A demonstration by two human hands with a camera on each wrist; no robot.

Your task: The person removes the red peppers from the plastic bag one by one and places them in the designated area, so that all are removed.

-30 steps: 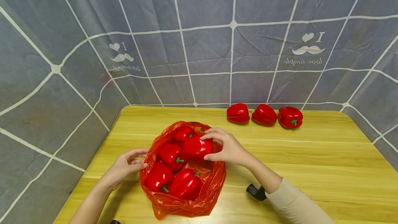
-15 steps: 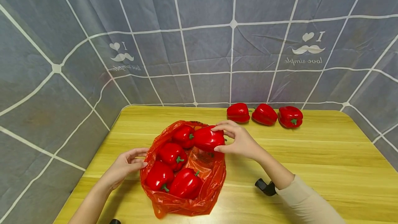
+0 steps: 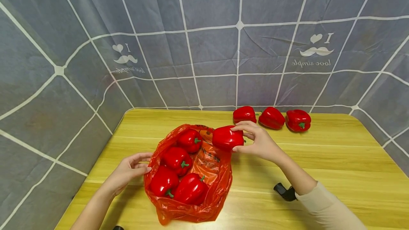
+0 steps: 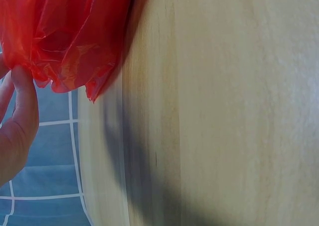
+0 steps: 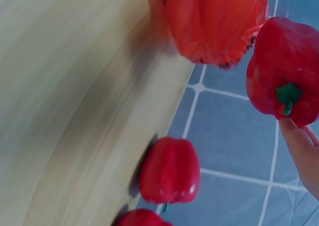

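Observation:
A red plastic bag (image 3: 219,198) stands wide open on the table, with several red bell peppers (image 3: 177,159) inside. At the bag's left rim, my left hand (image 3: 126,169) pinches the plastic between thumb and fingers; the left wrist view shows its thumb against the crinkled bag (image 4: 75,36). Over the bag's far right rim, my right hand (image 3: 257,143) grips a red bell pepper (image 3: 227,138) lying sideways, its stem towards the palm. In the right wrist view this held bell pepper (image 5: 281,69) is off the table, apart from the bag, its green stem facing the camera.
Along the table's far edge lie three more bell peppers (image 3: 271,118) in a row, the leftmost partly behind my right hand. A grey grid-patterned cloth (image 3: 211,52) hangs behind and beside the table. A black object (image 3: 284,191) shows by my right forearm.
My right hand has lifted the bell pepper from among the others, moving it right and away from me to the bag's far right rim. My left hand has stayed in place.

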